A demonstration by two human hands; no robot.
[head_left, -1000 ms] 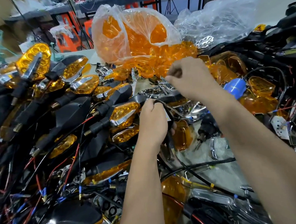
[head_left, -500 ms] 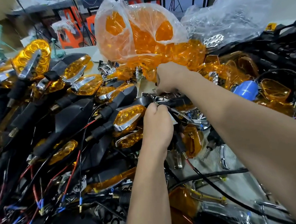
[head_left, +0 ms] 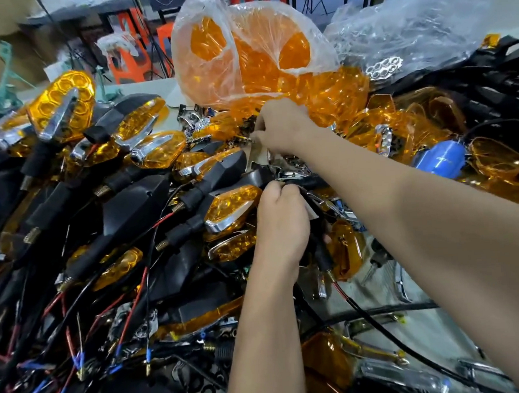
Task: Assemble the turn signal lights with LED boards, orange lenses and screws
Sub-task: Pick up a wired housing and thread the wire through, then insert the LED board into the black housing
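My left hand (head_left: 280, 222) grips a black turn signal housing (head_left: 308, 182) at the middle of the table, its fingers curled round the body; a black stem and wire hang below it. My right hand (head_left: 281, 127) reaches forward to the foot of the orange lens pile (head_left: 337, 98), with its fingertips curled among small chrome and orange parts. What the fingers pinch is hidden. A clear bag of orange lenses (head_left: 242, 53) stands just behind that hand.
Finished signal lights with orange lenses and chrome trim (head_left: 228, 207) lie heaped at the left over tangled red and black wires (head_left: 106, 314). A blue tape roll (head_left: 441, 159) sits at the right. A crumpled clear bag (head_left: 424, 25) and black cables fill the far right.
My right hand has moved forward and left, away from the housing and into the parts below the lens bag. My left hand still holds the housing.
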